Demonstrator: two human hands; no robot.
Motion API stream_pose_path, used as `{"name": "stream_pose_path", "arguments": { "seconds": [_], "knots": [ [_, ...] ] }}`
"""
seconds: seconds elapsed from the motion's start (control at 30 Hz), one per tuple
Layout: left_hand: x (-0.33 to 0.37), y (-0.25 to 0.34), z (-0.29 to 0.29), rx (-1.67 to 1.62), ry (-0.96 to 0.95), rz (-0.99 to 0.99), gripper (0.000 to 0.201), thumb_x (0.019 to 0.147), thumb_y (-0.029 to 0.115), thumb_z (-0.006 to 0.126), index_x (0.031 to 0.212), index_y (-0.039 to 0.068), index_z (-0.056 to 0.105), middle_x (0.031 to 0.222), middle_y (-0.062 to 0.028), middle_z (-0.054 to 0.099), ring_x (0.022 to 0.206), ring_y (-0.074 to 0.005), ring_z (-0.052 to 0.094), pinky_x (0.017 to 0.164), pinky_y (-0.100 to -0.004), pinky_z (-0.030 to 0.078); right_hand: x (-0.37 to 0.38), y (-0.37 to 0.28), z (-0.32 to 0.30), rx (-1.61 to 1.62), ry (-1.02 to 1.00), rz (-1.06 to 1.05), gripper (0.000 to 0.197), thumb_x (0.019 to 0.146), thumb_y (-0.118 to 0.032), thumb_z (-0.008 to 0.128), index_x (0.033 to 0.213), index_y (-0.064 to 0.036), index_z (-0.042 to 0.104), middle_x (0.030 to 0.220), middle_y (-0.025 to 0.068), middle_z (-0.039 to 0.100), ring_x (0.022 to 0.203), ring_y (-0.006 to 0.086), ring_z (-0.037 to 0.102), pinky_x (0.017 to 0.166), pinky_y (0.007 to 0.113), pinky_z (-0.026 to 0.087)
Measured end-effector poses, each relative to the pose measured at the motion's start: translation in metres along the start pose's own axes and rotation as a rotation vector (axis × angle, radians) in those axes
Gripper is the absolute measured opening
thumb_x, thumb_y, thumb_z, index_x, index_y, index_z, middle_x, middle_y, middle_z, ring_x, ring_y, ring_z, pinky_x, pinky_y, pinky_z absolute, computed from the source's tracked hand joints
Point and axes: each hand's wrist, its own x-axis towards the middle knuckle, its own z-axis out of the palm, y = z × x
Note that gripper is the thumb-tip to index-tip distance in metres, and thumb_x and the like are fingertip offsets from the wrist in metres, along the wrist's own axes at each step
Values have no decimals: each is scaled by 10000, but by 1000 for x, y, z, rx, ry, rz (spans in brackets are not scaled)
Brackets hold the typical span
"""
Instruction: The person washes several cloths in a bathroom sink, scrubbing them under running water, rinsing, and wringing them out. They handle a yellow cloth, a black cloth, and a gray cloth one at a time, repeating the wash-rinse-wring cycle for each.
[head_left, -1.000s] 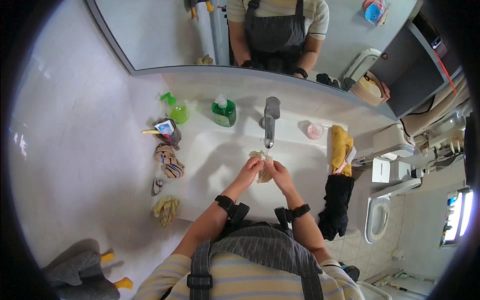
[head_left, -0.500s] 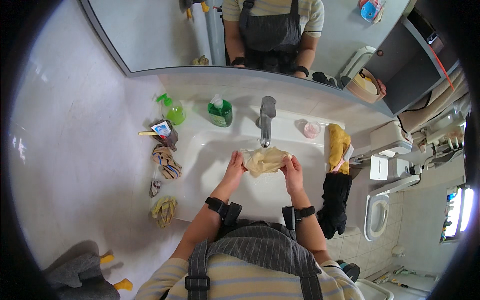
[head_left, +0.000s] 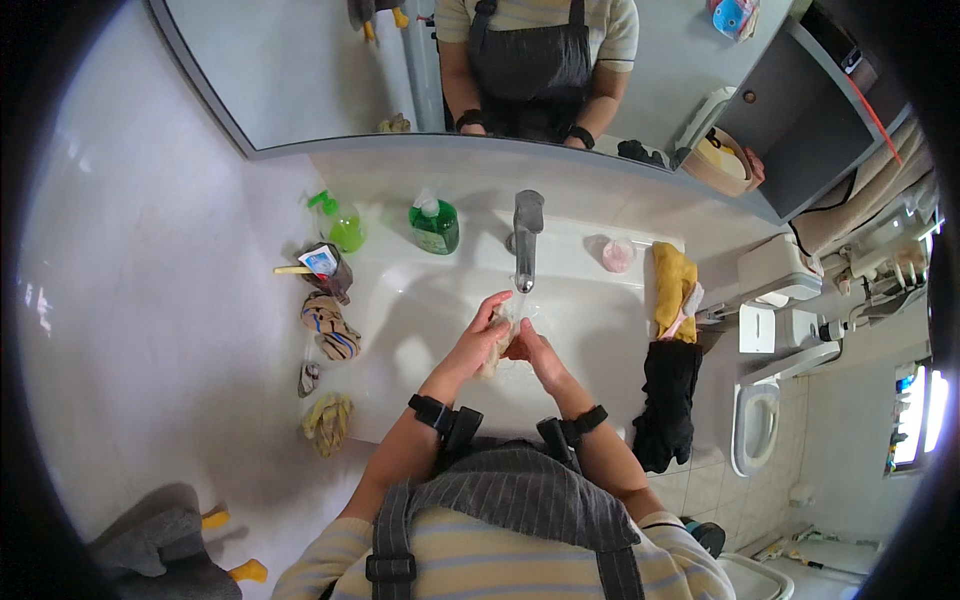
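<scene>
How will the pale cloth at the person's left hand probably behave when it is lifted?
The pale cloth will likely hang floppy, since it bunches in soft folds at the left hand. It may feel heavy for its size, and perhaps slippery, being close to water running from the faucet.

Below the faucet (head_left: 528,238), the left hand (head_left: 474,346) partly hides the pale cloth (head_left: 490,367); far lower left of the faucet, the frame's bottom crops a grey fabric item (head_left: 165,560).
</scene>
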Motion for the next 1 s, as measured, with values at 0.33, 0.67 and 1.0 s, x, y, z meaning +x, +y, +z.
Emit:
{"name": "stream_pose_path", "arguments": {
  "seconds": [0.33, 0.67, 1.0],
  "knots": [
    [0, -30, -22, 438, 444, 85, 256, 838, 148, 572, 1061, 62, 480, 795, -48, 525, 750, -152, 513, 683, -296, 426, 15, 9, -12, 206, 511, -360, 263, 995, -243, 355, 940, -8, 460, 825, 44, 531, 775, 119, 517, 729, 276, 451],
    [-13, 38, -12, 1161, 491, 306, 394, 772, 200, 683, 1116, 94, 524, 1120, -140, 457, 1017, -272, 452, 823, -361, 405, -17, -39, 0, -630, 439, -428, 196, 972, -217, 415, 1018, -27, 396, 844, 192, 580, 686, 311, 603, 593, 375, 477],
    [-45, -28, -54, 1323, 172, -201, 399, 827, 270, 616, 1171, 78, 547, 1210, -142, 509, 1165, -324, 423, 982, -419, 345, 43, 61, -82, -1513, 329, -61, 414, 830, -180, 508, 1209, -20, 461, 1084, 173, 576, 1025, 368, 539, 879, 457, 433]
  ]
}}
